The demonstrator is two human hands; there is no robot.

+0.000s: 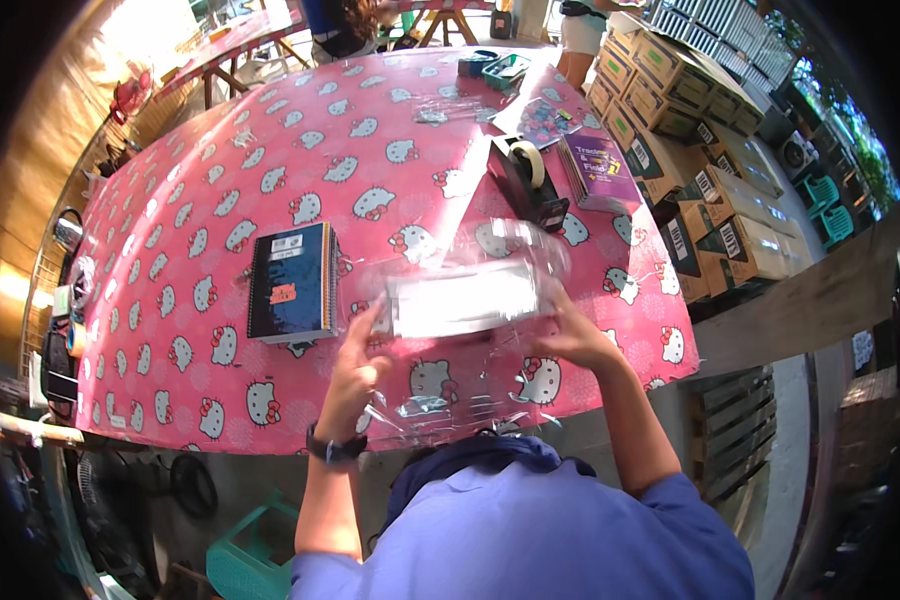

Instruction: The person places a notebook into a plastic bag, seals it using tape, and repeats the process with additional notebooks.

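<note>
My left hand (358,372) and my right hand (582,335) grip the two ends of a white rectangular block (465,300), smeared by motion and glare; its kind cannot be made out. Clear plastic film (520,238) shows loosely around its far side. More crinkled clear plastic (450,395) lies on the table between my forearms. Left of my hands rests a stack of dark blue spiral notebooks (292,285). Beyond my right hand stands a black tape dispenser (545,208) with a roll of tape (528,163).
The table wears a pink cat-print cloth (170,350). Purple-covered notebooks (602,175), a plastic packet (542,122) and a teal tray (507,70) sit toward the far right. Cardboard boxes (735,235) are stacked to the right. Two people (582,40) are beyond the table. A green stool (255,550) stands below.
</note>
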